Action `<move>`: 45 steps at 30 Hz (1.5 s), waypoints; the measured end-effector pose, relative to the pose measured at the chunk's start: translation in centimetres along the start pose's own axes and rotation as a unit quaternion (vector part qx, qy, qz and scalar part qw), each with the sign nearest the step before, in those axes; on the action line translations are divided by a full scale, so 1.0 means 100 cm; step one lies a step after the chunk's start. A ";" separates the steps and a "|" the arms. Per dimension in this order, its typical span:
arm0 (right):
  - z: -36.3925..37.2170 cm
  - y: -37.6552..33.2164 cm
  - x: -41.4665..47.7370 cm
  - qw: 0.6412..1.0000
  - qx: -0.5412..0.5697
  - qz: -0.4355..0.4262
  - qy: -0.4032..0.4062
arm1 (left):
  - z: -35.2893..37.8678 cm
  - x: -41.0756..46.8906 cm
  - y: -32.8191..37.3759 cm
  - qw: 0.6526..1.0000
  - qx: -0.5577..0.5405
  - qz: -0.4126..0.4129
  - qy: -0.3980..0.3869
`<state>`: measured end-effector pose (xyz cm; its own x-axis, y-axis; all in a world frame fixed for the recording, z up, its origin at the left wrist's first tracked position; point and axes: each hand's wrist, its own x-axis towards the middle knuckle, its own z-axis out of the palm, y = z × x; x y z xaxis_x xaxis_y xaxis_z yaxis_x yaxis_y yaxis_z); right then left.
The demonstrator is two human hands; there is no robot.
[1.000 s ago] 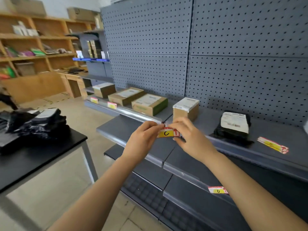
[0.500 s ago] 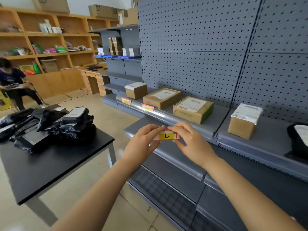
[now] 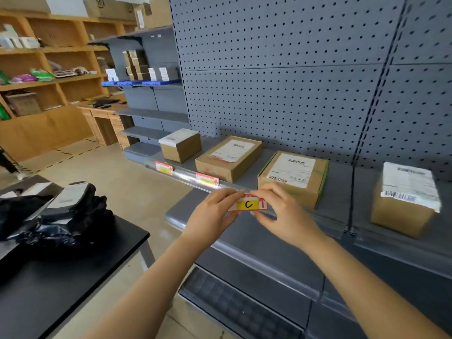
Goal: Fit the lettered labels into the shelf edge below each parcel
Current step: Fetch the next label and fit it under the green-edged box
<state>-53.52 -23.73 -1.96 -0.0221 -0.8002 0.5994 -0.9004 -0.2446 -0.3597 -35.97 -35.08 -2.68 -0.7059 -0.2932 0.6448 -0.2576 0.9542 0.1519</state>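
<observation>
A red and yellow label marked C [image 3: 249, 204] is pinched at its left end by my left hand [image 3: 212, 214] and at its right end by my right hand [image 3: 281, 214]. It sits right at the clear shelf edge strip [image 3: 186, 176], just below the third cardboard parcel [image 3: 293, 178]. Two labels [image 3: 164, 167] [image 3: 207, 180] sit in the strip under the first parcel [image 3: 180, 144] and the second parcel [image 3: 228, 156]. A fourth parcel [image 3: 406, 199] stands to the right on the same grey shelf [image 3: 335, 204].
A black table [image 3: 73, 272] with a heap of black mailer bags [image 3: 51, 214] stands at my left. Lower grey shelves [image 3: 256, 243] jut out under my arms. A grey pegboard wall [image 3: 293, 69] backs the shelf. Wooden shelving [image 3: 49, 81] fills the far left.
The view has swung left and closer to the shelf. Both hands carried the C label from open air up to the edge strip below the third parcel.
</observation>
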 end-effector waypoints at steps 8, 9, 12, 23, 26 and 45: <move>-0.013 0.025 0.005 0.994 -0.064 0.076 0.040 | 0.045 0.045 -0.024 0.994 -0.078 0.063 -0.035; -0.014 0.025 0.003 0.992 -0.075 0.090 0.047 | 0.049 0.049 -0.025 0.993 -0.088 0.073 -0.037; -0.016 0.022 -0.003 0.984 -0.114 0.123 0.061 | 0.060 0.056 -0.030 0.986 -0.111 0.115 -0.048; -0.017 0.019 -0.006 0.963 -0.200 0.168 0.070 | 0.074 0.063 -0.052 0.975 -0.135 0.169 -0.054; -0.019 0.017 -0.003 0.962 -0.181 0.187 0.085 | 0.074 0.065 -0.055 0.975 -0.136 0.169 -0.053; -0.035 0.021 -0.001 0.962 -0.135 0.229 0.058 | 0.086 0.079 -0.046 0.970 -0.142 0.190 -0.057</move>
<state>-56.96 -22.30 -0.29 -0.4777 -0.7196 0.5039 -0.8645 0.2832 -0.4152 -45.99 -42.31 -4.71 -0.7865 0.0943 0.6104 0.2171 0.9674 0.1302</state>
